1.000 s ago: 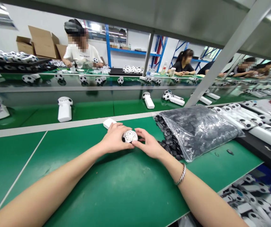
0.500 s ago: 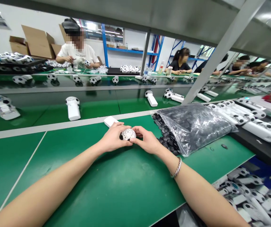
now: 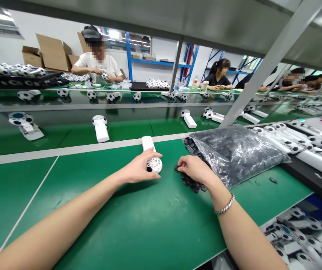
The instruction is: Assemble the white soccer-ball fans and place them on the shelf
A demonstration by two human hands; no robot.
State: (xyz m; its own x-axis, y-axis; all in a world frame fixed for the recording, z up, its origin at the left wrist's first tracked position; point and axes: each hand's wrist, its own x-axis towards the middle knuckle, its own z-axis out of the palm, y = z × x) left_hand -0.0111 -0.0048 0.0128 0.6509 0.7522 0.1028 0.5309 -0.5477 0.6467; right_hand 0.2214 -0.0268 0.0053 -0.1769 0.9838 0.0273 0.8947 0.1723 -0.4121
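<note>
The left hand (image 3: 138, 167) closes around the football-patterned head of a white handheld fan (image 3: 154, 165), steadying it on the green worktop (image 3: 155, 225), with the handle (image 3: 148, 143) pointing toward the upper middle of the frame. The right hand (image 3: 195, 168) curls down over small black discs (image 3: 191, 183) spilling from the mouth of a clear plastic bag (image 3: 234, 153), which lies open toward the hands and so keeps the discs within easy reach. Whether those fingers have pinched a disc, I cannot tell.
</note>
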